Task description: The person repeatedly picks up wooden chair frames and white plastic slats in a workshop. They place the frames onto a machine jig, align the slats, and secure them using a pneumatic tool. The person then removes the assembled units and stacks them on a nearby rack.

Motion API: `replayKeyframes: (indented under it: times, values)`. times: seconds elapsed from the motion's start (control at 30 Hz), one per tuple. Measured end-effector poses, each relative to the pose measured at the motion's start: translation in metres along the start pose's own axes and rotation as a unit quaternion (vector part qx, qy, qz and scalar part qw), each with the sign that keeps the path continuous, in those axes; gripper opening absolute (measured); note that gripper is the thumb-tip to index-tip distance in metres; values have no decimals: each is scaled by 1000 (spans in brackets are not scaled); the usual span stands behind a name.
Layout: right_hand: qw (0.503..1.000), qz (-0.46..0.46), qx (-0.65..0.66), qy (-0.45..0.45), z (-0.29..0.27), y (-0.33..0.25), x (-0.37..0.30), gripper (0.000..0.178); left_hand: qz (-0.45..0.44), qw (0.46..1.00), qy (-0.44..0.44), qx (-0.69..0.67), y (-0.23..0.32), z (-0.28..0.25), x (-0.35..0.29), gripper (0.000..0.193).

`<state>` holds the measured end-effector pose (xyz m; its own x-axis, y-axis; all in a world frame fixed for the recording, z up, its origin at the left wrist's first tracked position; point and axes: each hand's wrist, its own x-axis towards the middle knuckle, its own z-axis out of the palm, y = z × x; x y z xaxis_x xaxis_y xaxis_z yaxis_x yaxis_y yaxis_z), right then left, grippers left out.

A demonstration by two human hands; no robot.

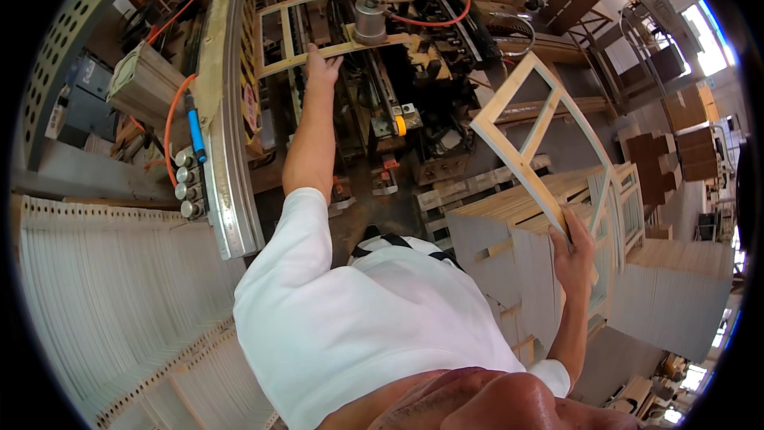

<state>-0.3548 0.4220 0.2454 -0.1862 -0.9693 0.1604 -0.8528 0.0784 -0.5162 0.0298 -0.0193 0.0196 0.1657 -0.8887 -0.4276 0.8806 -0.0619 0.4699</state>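
Note:
My left hand [323, 68] reaches forward to a pale wooden frame [282, 65] lying flat in a machine. Its fingers grip the frame's near rail. A grey metal cylinder [370, 22] of the machine stands over the right part of this frame. Out to my right, my right hand [574, 253] is closed around the lower end of a second wooden frame [521, 167]. This one is tilted up, with crossbars between its long rails, above a stack of similar frames.
Stacked frames [549, 199] stand on my right, near a slatted wooden pallet [454, 199]. A long metal beam [232, 151] runs along my left, with a blue air gun [196, 129] on an orange hose. Tall stacks of white-edged panels [119, 271] fill the lower left.

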Motion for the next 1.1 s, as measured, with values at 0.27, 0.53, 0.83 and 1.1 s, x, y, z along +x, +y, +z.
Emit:
replayKeyframes:
  times: [0.27,0.53,0.83,1.1]
  values:
    - [998,-59,11,12,-10,15,-6,35,1,1000,12,-26,-25,-10,-51,49]
    - [992,-124,12,-22,-31,34,10,35,35,998,30,-50,-59,-55,-162,33]
    - [959,-252,35,-127,-6,23,60,31,47,997,39,-48,-104,-114,-291,21]
    - [880,-423,55,-208,122,-27,103,31,-14,1000,-20,-15,-123,-189,-422,27]
